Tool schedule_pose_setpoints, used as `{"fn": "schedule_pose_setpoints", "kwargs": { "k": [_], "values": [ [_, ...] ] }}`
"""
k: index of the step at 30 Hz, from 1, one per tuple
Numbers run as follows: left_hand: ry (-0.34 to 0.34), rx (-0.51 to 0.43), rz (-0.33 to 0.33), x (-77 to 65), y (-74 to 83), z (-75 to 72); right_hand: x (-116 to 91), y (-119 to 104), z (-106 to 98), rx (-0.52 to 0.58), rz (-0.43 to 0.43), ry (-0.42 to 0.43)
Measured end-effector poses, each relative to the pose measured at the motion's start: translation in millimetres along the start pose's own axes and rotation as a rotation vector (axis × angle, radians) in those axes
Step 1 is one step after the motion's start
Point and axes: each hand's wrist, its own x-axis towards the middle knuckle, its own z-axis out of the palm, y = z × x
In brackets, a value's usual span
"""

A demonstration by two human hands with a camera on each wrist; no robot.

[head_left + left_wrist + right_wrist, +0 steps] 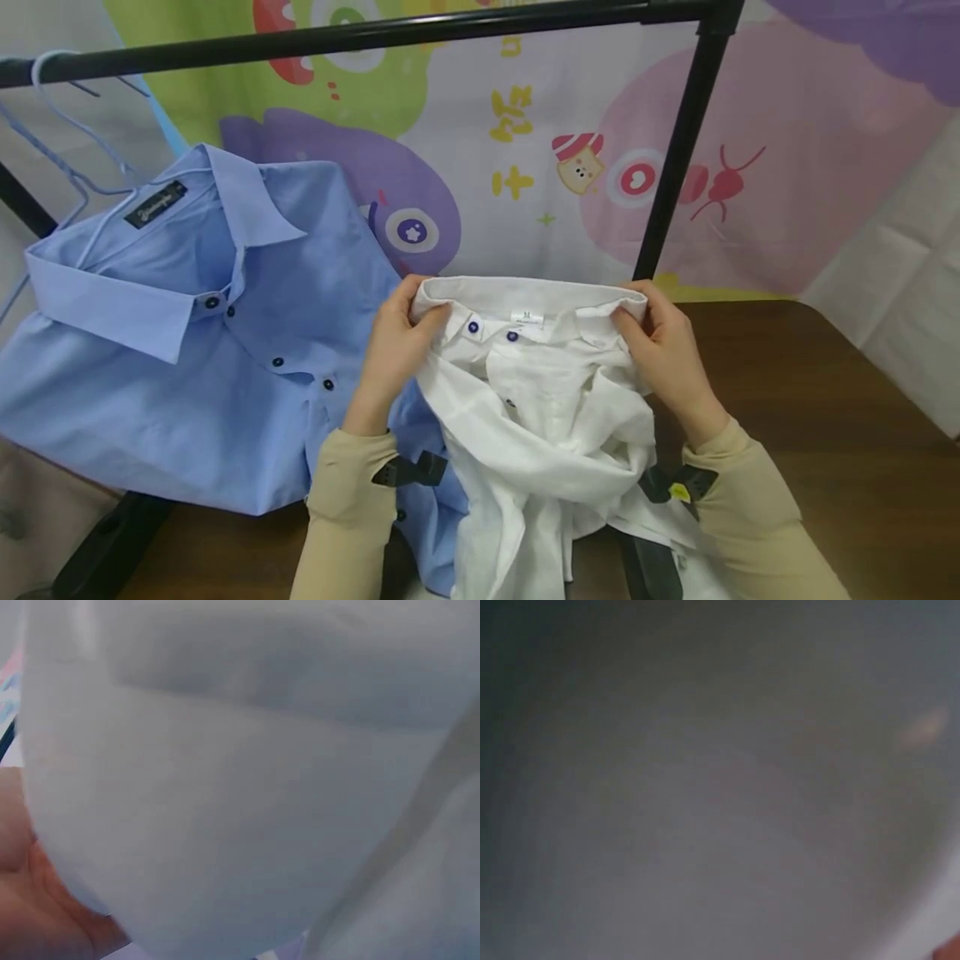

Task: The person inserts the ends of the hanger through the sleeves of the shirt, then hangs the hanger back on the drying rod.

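Note:
Both hands hold a white shirt (555, 417) up by its collar, which is stretched level between them. My left hand (397, 350) grips the collar's left end, thumb in front; my right hand (667, 350) grips the right end the same way. Dark buttons and a small size label show below the collar band, and the body of the shirt hangs in folds. In the left wrist view white cloth (225, 810) fills most of the picture, with part of the left hand (45, 900) at the lower left. Blurred cloth (720, 810) covers nearly all of the right wrist view.
At left a blue shirt (300, 275) hangs on a light-blue hanger (97, 142) from a black rack's bar (450, 30). The rack's post (678, 150) stands behind the right hand. A brown table (810, 400) lies below, and a cartoon-printed cloth (480, 142) hangs behind.

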Motion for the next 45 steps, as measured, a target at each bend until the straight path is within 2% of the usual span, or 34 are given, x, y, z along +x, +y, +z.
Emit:
{"fn": "schedule_pose_setpoints", "kwargs": {
  "k": [3,6,11,18,22,26,30,33,39,42,45],
  "values": [
    [-0.055,-0.03,0.012,-1.1,1.9,-5.4,0,-1,0,0.01,0.002,-0.011],
    [-0.073,-0.065,0.043,-1.5,3.5,-9.6,-1,-1,-2,0.031,0.004,-0.021],
    [-0.048,-0.064,0.121,-1.1,5.0,-13.6,-1,0,-5,0.105,-0.001,-0.048],
    [-0.052,-0.022,0.141,-4.0,4.8,-17.3,-4,-1,-9,0.241,0.008,-0.089],
    [-0.052,-0.013,0.152,-4.3,7.3,-18.1,-6,-3,-12,0.288,0.002,-0.061],
    [-0.013,-0.016,0.162,-5.2,11.3,-19.2,-6,-3,-12,0.295,0.004,-0.011],
    [0.082,-0.024,0.186,-9.2,13.9,-28.2,-8,-2,-11,0.282,0.022,0.015],
    [0.198,-0.025,0.212,-9.5,17.7,-42.2,-8,-2,-10,0.277,0.02,0.021],
    [0.534,0.017,0.238,1.6,37.2,-82.9,-7,-3,-12,0.253,0.009,0.026],
    [0.646,0.056,0.227,9.4,47.2,-104.4,-7,-4,-13,0.232,0.014,0.026],
    [0.724,0.106,0.212,13.8,58.3,-121.1,-7,-5,-15,0.232,0.019,0.026]
  ]
}}
